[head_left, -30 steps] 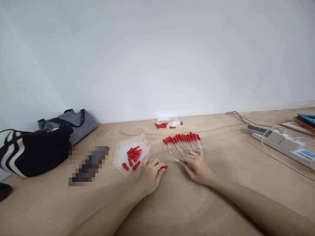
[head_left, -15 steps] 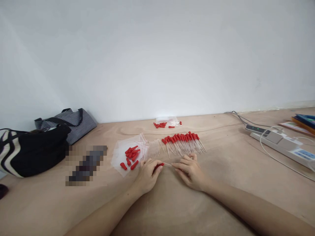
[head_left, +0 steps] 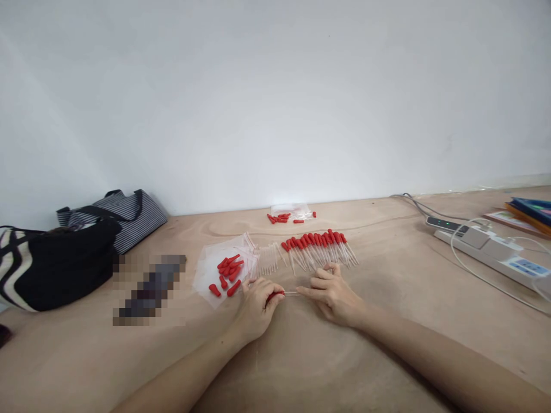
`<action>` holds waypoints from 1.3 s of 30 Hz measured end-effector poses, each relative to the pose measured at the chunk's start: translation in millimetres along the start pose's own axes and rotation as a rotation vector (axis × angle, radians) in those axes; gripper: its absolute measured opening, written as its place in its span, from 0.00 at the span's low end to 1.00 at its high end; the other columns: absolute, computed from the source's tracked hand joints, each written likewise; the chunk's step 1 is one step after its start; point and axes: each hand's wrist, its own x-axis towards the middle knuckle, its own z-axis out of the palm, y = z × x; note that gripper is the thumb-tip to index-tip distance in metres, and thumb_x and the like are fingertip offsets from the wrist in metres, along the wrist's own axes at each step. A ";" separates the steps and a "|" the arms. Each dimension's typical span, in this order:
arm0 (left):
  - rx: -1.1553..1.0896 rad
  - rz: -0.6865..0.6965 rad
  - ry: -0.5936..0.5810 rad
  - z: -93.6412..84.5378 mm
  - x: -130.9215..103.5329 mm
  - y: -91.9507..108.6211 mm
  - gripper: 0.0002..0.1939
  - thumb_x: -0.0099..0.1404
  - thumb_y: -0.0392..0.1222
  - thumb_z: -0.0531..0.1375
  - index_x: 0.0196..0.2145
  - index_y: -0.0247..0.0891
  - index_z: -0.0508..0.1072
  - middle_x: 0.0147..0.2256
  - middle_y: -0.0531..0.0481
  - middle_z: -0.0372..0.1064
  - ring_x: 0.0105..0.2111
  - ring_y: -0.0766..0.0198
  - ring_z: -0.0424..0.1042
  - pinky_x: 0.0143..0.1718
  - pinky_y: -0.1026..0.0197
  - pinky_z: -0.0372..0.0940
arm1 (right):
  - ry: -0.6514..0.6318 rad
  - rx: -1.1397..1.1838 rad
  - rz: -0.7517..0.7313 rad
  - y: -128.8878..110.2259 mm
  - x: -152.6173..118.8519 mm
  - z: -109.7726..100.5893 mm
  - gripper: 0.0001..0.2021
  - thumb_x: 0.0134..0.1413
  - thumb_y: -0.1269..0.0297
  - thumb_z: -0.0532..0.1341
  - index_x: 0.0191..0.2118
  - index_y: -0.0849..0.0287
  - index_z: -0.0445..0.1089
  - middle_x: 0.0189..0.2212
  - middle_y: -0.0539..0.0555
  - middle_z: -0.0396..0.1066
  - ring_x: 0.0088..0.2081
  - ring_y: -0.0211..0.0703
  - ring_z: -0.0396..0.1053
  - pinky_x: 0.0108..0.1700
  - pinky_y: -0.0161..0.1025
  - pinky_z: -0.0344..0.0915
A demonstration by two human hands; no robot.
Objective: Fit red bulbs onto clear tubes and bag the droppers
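My left hand (head_left: 260, 304) is closed around a red rubber dropper bulb (head_left: 279, 294), most of it hidden by my fingers. A thin clear dropper tube (head_left: 291, 293) runs from the bulb's mouth to my right hand (head_left: 336, 297), whose thumb and fingers pinch its far end. Just beyond my hands lies a row of assembled droppers (head_left: 316, 241), red bulbs pointing away from me. To their left are several bare clear tubes (head_left: 268, 258). Loose red bulbs (head_left: 230, 267) rest on clear zip bags (head_left: 206, 278) left of my left hand.
Near the wall sit more small red bulbs (head_left: 282, 218) by a clear bag (head_left: 289, 207). Black and striped bags (head_left: 133, 215) stand at the left beside a blurred dark object (head_left: 150, 287). A power strip (head_left: 491, 246) with cables and some books (head_left: 531, 211) are on the right.
The tube between my hands has swung from slightly slanted to nearly level, and its middle sits a little lower. My right hand has shifted slightly left. Both hands keep their hold.
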 end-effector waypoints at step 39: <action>0.117 0.222 0.024 -12.7 0.0 2.5 0.06 0.60 0.41 0.55 0.27 0.41 0.69 0.27 0.56 0.72 0.33 0.62 0.67 0.50 0.47 0.40 | -0.149 0.086 0.193 -14.6 12.4 -7.3 0.13 0.57 0.60 0.49 0.31 0.56 0.69 0.28 0.51 0.70 0.35 0.39 0.60 0.42 0.43 0.40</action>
